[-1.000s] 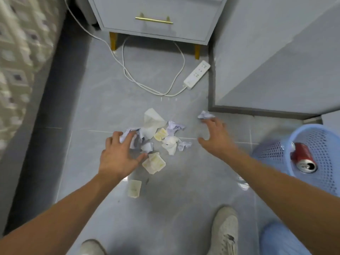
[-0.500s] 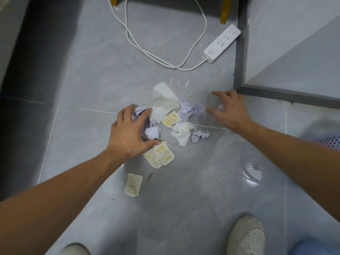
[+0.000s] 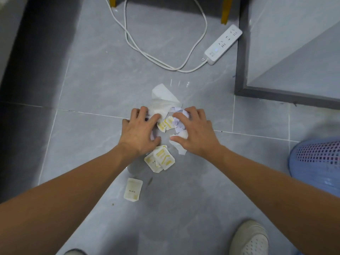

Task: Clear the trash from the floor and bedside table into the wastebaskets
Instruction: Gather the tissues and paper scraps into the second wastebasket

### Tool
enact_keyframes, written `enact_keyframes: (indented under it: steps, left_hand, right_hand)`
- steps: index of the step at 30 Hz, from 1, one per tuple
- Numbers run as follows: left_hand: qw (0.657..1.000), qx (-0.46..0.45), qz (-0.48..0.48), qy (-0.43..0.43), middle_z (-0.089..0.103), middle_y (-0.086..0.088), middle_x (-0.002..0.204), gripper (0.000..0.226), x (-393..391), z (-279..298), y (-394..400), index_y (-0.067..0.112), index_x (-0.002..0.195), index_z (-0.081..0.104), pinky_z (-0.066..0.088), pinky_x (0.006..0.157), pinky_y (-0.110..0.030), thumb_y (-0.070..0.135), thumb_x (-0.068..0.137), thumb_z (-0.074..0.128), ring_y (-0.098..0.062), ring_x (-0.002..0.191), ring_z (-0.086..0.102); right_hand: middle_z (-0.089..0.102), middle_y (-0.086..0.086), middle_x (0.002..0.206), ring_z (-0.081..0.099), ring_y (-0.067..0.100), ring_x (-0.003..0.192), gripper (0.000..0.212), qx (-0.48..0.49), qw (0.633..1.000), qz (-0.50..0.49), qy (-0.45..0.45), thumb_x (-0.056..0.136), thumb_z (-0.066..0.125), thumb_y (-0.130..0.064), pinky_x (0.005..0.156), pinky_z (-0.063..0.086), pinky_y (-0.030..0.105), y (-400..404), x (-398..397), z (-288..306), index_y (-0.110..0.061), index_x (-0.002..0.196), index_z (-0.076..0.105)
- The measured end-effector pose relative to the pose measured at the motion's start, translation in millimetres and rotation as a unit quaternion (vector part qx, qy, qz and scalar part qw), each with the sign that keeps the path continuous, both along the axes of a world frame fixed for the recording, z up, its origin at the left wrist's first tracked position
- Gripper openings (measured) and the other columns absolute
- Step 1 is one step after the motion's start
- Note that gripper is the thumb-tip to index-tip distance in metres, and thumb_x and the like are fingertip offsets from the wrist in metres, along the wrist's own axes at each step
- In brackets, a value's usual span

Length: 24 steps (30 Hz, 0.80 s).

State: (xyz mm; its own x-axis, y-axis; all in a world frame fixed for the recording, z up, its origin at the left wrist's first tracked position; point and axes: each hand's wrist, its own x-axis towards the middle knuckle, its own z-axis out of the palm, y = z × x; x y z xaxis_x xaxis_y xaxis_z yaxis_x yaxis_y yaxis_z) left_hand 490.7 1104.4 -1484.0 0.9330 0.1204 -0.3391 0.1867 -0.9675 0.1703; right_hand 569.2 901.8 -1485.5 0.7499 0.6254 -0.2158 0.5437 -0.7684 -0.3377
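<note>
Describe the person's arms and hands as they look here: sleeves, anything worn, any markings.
Both forearms are bare to the edge of the picture: no sleeves or cuffs show. The left hand and right hand wear no gloves, and no rings, watch, bracelet or markings can be seen on the fingers or wrists. Only the backs of the hands show.

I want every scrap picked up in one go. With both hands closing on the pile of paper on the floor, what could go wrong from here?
1. The single packet lies apart, nearer the person than both hands, and may be left behind.
2. The two packets sit just outside the left hand and could slip from the scoop.
3. The white tissue sticks out beyond the right hand and may drop on the way to the blue basket.
</note>
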Motion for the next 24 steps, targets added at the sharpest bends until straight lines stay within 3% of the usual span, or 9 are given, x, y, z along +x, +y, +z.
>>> enact_keyframes:
  steps: [3,7,14,17,20,24]
  left_hand:
    - [1.000,0.003,-0.008,-0.027,0.040,-0.005,0.124,0.042,-15.9,-5.0,4.3,0.029,0.119,0.053,0.045,0.075,-0.045,0.043,0.081,0.064,-0.031,0.110,0.039]
    - [0.998,0.004,0.001,-0.066,0.047,-0.005,0.113,0.023,-33.1,-12.4,7.5,0.021,0.103,0.058,0.045,0.063,-0.042,0.028,0.083,0.064,-0.031,0.099,0.044]
    - [0.995,-0.028,-0.003,-0.096,0.055,0.000,0.089,0.010,-41.7,0.3,14.8,0.013,0.085,0.060,0.045,0.057,-0.037,0.021,0.085,0.067,-0.027,0.092,0.049]
    - [0.992,-0.052,-0.002,-0.115,0.057,-0.001,0.088,0.006,-45.6,23.5,13.5,0.012,0.085,0.061,0.046,0.055,-0.036,0.015,0.083,0.067,-0.026,0.092,0.051]
    - [0.989,-0.066,-0.016,-0.128,0.059,0.000,0.089,0.005,-51.6,55.3,7.9,0.013,0.086,0.062,0.044,0.055,-0.034,0.013,0.082,0.066,-0.024,0.090,0.050]
    - [0.988,-0.076,-0.024,-0.133,0.058,0.004,0.086,0.008,-64.7,113.7,-2.3,0.015,0.082,0.061,0.036,0.053,-0.028,0.010,0.080,0.067,-0.022,0.086,0.049]
  right_hand:
    - [0.044,0.004,0.127,0.043,0.029,0.112,0.053,0.016,1.000,-0.004,-0.005,0.082,0.070,-0.050,0.073,0.054,0.047,-17.1,-11.5,-7.1,-0.033,0.128,0.050]
    - [0.045,0.006,0.123,0.049,0.026,0.105,0.030,0.029,1.000,-0.003,-0.008,0.091,0.066,-0.035,0.055,0.056,0.040,-35.6,-22.2,-12.0,-0.028,0.117,0.052]
    - [0.047,0.001,0.114,0.052,0.022,0.070,0.012,0.100,0.993,-0.042,0.039,0.088,0.064,-0.018,0.061,0.049,0.031,-40.6,-24.5,0.8,-0.019,0.096,0.056]
    - [0.052,0.000,0.114,0.057,0.020,0.078,0.007,0.139,0.986,-0.073,0.057,0.089,0.061,-0.025,0.064,0.047,0.026,-48.4,-31.5,17.5,-0.020,0.094,0.059]
    - [0.053,0.000,0.115,0.064,0.023,0.095,0.015,0.159,0.979,-0.117,0.052,0.086,0.069,-0.016,0.074,0.053,0.032,-58.7,-37.1,41.7,-0.022,0.095,0.059]
    - [0.051,-0.004,0.112,0.062,0.020,0.099,0.018,0.176,0.965,-0.189,0.055,0.082,0.069,-0.010,0.080,0.052,0.032,-75.3,-51.7,99.9,-0.022,0.091,0.060]
